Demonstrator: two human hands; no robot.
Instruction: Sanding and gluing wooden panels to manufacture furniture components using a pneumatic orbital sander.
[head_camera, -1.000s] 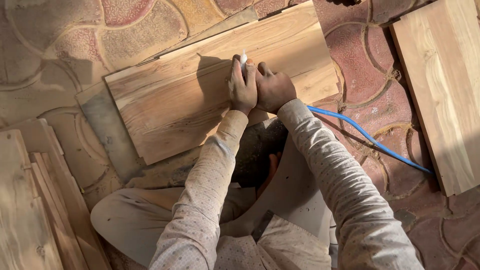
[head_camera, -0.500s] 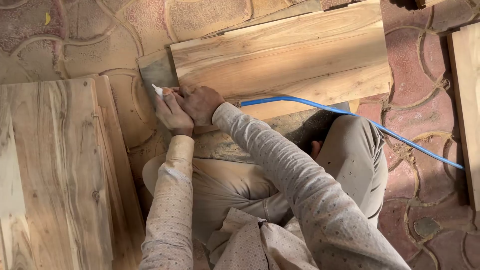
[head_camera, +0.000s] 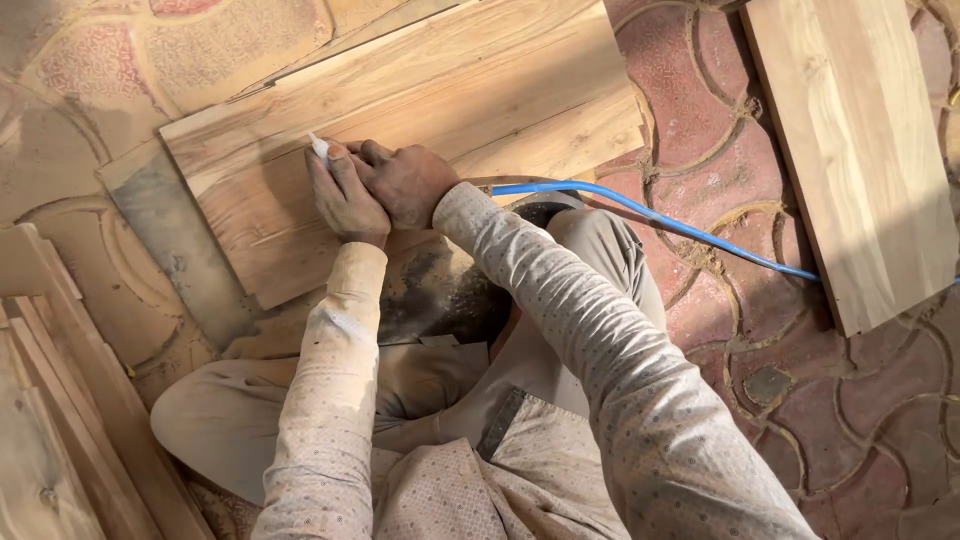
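Note:
A long pale wooden board (head_camera: 470, 90) lies on the patterned floor in front of my crossed legs. Both hands rest close together on its near left part. My left hand (head_camera: 343, 195) pinches a small white piece (head_camera: 319, 148), perhaps chalk or a scrap of sandpaper, pressed to the wood. My right hand (head_camera: 408, 183) lies against the left one, fingers curled over it; what it grips is hidden. Both sleeves are light and finely dotted.
A blue cable (head_camera: 660, 220) runs from my lap to the right across the red patterned tiles (head_camera: 720, 130). Another board (head_camera: 860, 150) lies at the right. Stacked wooden planks (head_camera: 50, 400) lie at the lower left. A grey slab (head_camera: 170, 240) pokes out under the main board.
The view has swung about between frames. My hands, still pressed together on the board, now sit near its left part with the white piece against the wood.

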